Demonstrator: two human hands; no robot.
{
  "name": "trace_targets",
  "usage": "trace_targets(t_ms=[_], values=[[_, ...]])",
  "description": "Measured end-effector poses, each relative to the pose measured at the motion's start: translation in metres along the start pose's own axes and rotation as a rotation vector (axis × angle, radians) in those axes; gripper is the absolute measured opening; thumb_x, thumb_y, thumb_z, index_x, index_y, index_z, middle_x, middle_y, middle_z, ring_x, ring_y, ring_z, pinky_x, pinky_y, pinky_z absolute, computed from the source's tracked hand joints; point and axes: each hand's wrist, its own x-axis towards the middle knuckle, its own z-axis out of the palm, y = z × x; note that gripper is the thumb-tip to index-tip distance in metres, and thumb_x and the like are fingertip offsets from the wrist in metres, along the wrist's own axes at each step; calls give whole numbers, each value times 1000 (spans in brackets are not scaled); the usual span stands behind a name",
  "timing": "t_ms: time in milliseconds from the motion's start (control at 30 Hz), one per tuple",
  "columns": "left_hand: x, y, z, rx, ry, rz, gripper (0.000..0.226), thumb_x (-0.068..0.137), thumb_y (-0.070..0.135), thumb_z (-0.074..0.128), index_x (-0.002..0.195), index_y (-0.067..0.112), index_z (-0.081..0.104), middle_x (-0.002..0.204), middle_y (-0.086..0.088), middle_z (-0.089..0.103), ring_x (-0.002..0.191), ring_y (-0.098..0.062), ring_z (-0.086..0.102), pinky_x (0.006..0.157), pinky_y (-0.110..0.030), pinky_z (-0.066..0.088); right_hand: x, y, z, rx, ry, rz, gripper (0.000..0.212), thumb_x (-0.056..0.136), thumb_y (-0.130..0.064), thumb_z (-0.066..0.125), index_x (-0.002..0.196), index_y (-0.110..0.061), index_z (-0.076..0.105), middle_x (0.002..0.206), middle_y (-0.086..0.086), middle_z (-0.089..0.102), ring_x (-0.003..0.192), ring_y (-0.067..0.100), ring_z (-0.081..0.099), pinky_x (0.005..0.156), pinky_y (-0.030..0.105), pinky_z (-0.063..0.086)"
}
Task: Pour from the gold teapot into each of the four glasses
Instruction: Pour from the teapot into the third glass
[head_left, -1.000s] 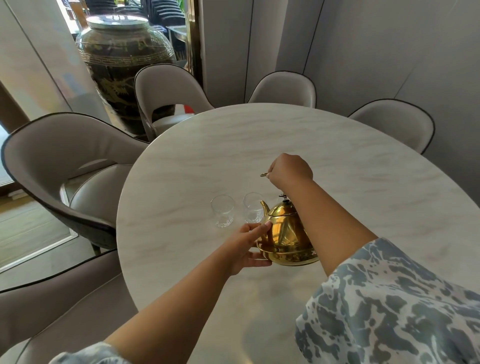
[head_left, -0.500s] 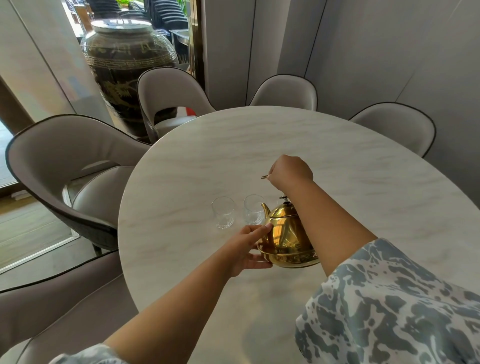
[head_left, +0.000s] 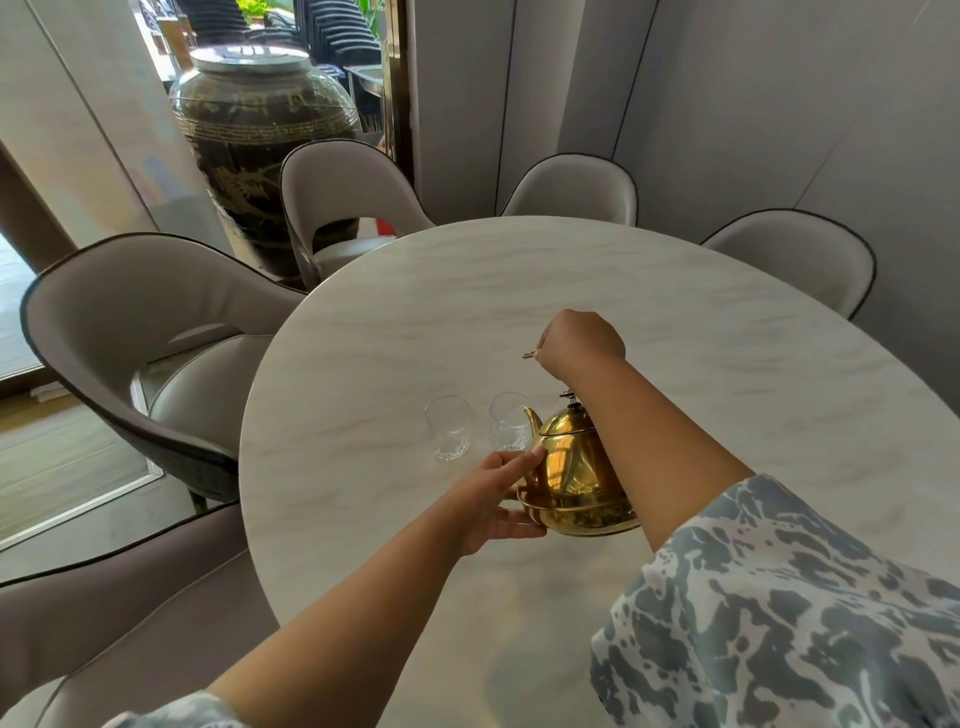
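Now: right hand (head_left: 582, 340) closed on teapot (head_left: 571, 467) handle | left hand (head_left: 493, 493) open, steadying its base | spout faces nearest glass (head_left: 510, 422), just left.

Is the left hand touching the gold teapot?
Touching. The head view shows the left hand against the teapot: index finger on its side, thumb under its base rim.

Teapot (head_left: 574, 475) polished gold metal, mirror-glossy; glasses (head_left: 449, 427) clear, cut-textured base; table (head_left: 519, 291) smooth pale marble, satin.

Both hands on gold teapot (head_left: 574, 467) beside glasses (head_left: 449, 427)
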Motion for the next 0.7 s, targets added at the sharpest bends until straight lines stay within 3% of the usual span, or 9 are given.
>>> trace_targets(t_ms=[100, 333, 500, 700], values=[[-1, 0, 0, -3, 0, 3, 56, 84, 44, 70, 128, 16, 50, 119, -20, 54, 92, -36, 71, 79, -44, 62, 0, -1, 0, -9, -4, 6, 16, 90, -15, 61, 96, -8, 74, 66, 3, 51, 73, 28, 54, 48, 22, 33], [-2, 1, 0, 9, -4, 3, 54, 84, 46, 68, 127, 18, 51, 118, -19, 54, 90, -34, 71, 76, -41, 63, 1, -2, 0, -7, -2, -4, 12, 89, -15, 62, 92, -8, 72, 65, 3, 50, 73, 28, 55, 47, 21, 32], [-3, 2, 0, 6, 2, 4, 50, 85, 46, 68, 123, 19, 53, 119, -20, 54, 89, -34, 71, 76, -41, 63, -2, -3, -4, -6, -5, -10, 10, 90, -14, 61, 81, -11, 60, 63, 3, 46, 75, 28, 55, 60, 28, 41], [-3, 3, -1, 15, 3, 11, 53, 84, 47, 68, 125, 18, 52, 120, -20, 54, 87, -34, 72, 76, -41, 63, -4, -6, -8, 9, -12, -1, 15, 90, -11, 60, 75, -9, 57, 63, 3, 46, 73, 29, 54, 52, 24, 37]])
